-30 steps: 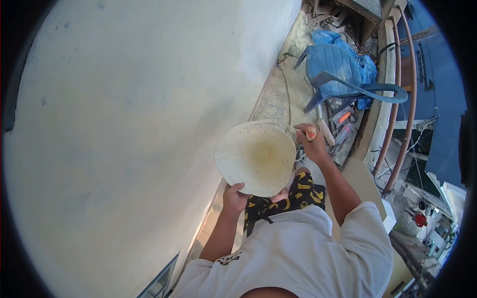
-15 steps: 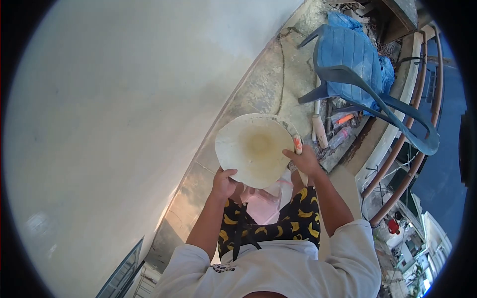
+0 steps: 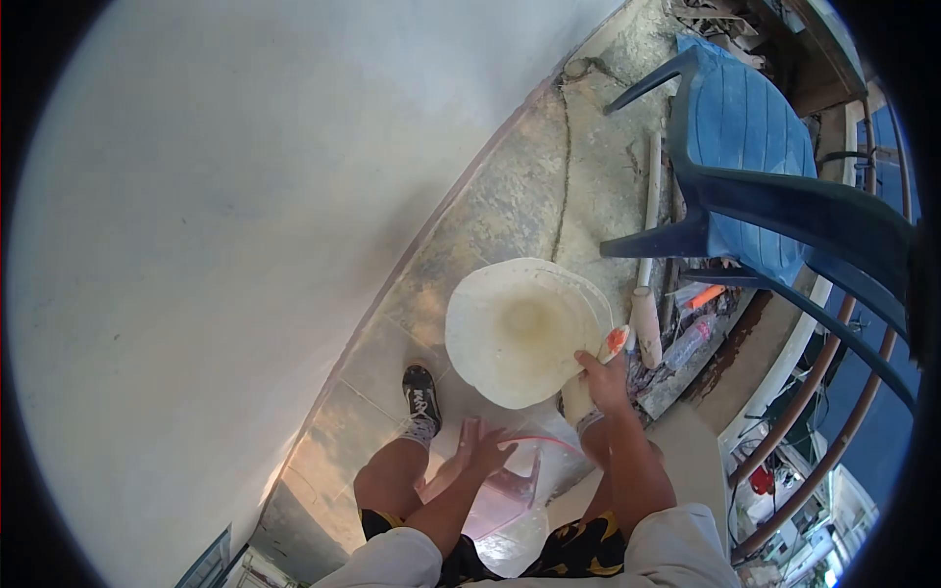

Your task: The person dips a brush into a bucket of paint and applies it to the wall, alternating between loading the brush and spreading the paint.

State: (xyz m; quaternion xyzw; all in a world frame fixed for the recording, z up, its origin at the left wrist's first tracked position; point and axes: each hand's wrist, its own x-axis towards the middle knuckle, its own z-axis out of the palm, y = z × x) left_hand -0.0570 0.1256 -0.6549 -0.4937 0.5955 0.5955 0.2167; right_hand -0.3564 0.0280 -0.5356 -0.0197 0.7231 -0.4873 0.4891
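A round white bucket (image 3: 529,382) is seen from above, its inside bare with a brownish stain at the bottom. My right hand (image 3: 606,384) is closed on the bucket's right rim, thumb over the edge. Beside that hand, at the rim, is a small white and orange-red handle-like piece (image 3: 616,341). My left hand (image 3: 485,454) is off the bucket, fingers apart, above a pink translucent plastic stool (image 3: 500,500) between my legs.
A blue plastic chair (image 3: 750,127) stands at the right, near a brown railing (image 3: 809,382). On the floor lie a paint roller (image 3: 645,328), a clear plastic bottle (image 3: 689,343) and an orange object (image 3: 706,297). A smooth white wall (image 3: 225,225) runs along the left.
My left hand has let go of the bucket and moved down to the pink stool. The bucket, in my right hand, has shifted down and right in view. My view has shifted too.
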